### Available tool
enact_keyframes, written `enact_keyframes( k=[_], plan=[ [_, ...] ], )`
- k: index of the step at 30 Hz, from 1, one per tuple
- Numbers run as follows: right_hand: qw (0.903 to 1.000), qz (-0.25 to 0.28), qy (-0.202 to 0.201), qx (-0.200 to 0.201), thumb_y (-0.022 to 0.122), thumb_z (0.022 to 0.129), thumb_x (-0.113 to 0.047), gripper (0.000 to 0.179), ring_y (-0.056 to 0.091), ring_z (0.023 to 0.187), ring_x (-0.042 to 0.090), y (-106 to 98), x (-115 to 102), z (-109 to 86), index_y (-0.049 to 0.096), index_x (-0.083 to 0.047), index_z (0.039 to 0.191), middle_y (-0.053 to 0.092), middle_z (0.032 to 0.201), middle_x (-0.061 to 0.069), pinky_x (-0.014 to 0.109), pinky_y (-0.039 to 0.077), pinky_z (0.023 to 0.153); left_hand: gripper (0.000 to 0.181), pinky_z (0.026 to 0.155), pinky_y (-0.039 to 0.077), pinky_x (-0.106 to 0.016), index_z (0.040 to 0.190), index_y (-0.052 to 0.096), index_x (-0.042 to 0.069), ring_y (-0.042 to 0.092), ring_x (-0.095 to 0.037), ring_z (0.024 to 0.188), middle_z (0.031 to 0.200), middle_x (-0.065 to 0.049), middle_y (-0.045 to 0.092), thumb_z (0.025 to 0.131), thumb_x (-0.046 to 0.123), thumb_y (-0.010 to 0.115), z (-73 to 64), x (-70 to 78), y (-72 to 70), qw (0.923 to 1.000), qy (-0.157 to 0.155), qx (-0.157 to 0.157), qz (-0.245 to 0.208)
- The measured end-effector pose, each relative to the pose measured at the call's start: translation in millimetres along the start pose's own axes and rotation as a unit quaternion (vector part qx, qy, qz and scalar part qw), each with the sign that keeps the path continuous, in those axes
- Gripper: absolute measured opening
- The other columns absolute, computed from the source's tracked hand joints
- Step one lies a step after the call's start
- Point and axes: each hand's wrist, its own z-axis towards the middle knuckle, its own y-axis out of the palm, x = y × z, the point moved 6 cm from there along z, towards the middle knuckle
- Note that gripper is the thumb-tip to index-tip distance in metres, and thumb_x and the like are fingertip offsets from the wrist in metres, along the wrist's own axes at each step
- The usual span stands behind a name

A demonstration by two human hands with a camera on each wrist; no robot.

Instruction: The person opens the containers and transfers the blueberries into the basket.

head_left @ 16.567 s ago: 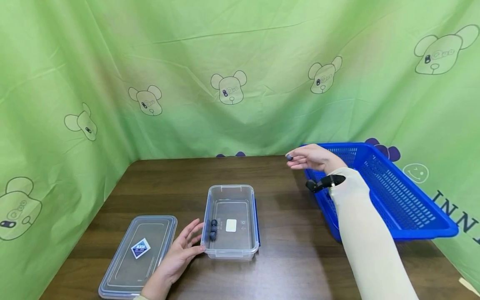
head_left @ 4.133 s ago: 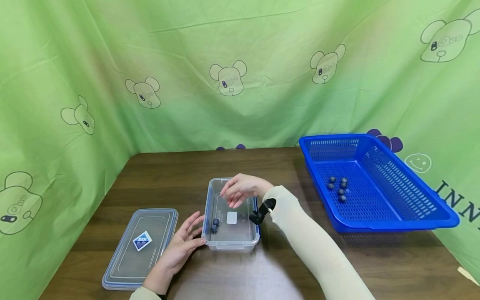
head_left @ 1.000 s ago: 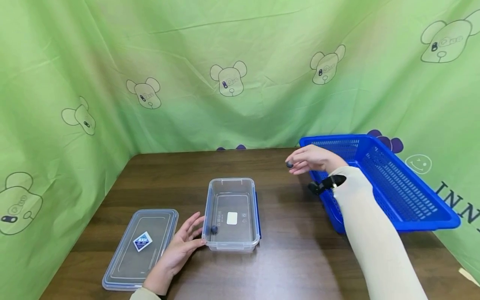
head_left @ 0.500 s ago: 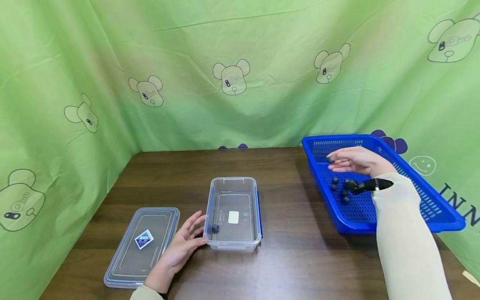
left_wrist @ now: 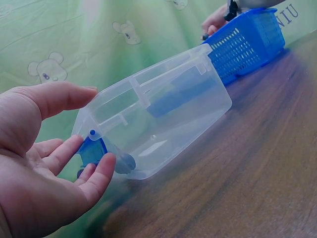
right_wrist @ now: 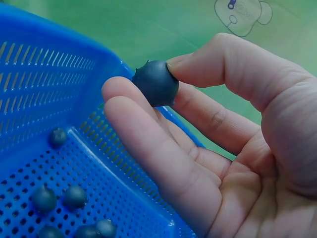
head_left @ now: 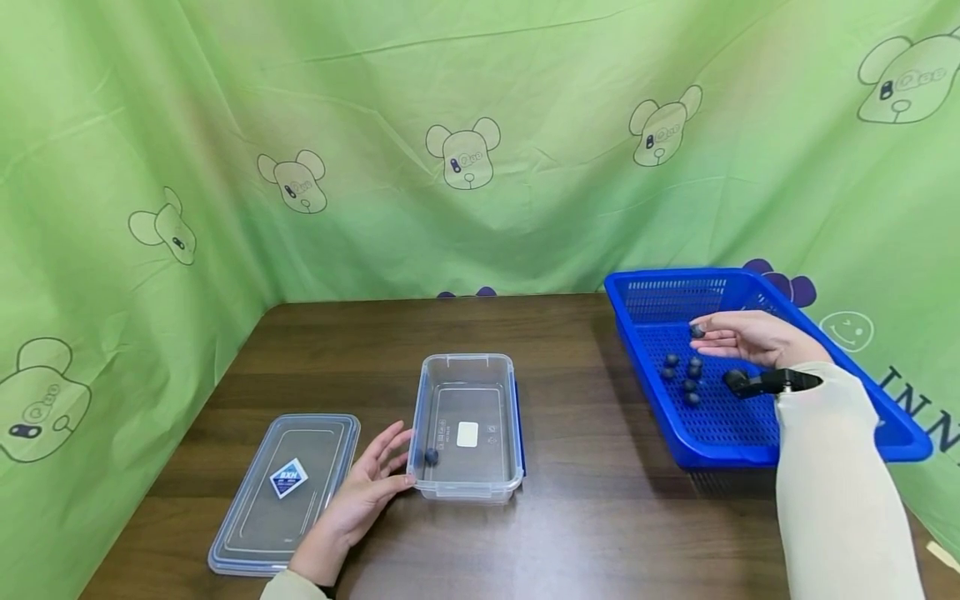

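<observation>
A dark blueberry (right_wrist: 157, 83) is pinched between the thumb and fingers of my right hand (head_left: 765, 340), which is over the blue basket (head_left: 716, 455). Several other blueberries (head_left: 692, 386) lie on the basket's perforated floor. My left hand (head_left: 367, 483) rests at the near left corner of the clear plastic container (head_left: 480, 367), thumb by its rim and fingers relaxed along its side. One blueberry (head_left: 431, 457) sits inside that container near its left wall. In the left wrist view, the container's blue latch (left_wrist: 92, 149) shows between the left hand's fingers.
The container's clear lid (head_left: 277, 517), with a blue and white label, lies flat at the left beside the left forearm. A brown wooden table (head_left: 600, 517) bears everything. Green printed cloth (head_left: 375, 225) hangs behind and along both sides.
My right hand has carried a blueberry rightward from beside the basket to over its floor. Earlier the container held more blueberries; now it holds one. My left hand has stayed at the container.
</observation>
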Motion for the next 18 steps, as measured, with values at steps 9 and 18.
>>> enact_keyframes(
  k=[9,18],
  plan=[
    [0.9928,0.043,0.062,-0.093,0.034,0.106,-0.002,0.043,0.071,0.097,0.02,-6.2,14.2,4.9,0.076,-0.008,0.102,0.073,0.102,0.009,0.031,0.052,0.091,0.089,0.097,0.045,-0.028,0.157,0.011,-0.002,0.032,-0.034,0.133,0.157,-0.023,0.021,0.083,-0.012,0.06,0.2,0.6,0.2,1.0,0.0,0.0,-0.003],
    [0.99,-0.033,0.137,0.015,0.049,0.1,0.002,0.031,0.071,0.09,0.019,-15.7,38.7,15.3,0.076,-0.008,0.09,0.073,0.096,0.007,0.032,0.053,0.09,0.089,0.096,0.045,-0.028,0.157,0.011,-0.002,0.033,-0.033,0.132,0.157,-0.023,0.022,0.083,-0.012,0.061,-0.5,1.8,0.6,1.0,-0.004,0.004,-0.007]
  ],
)
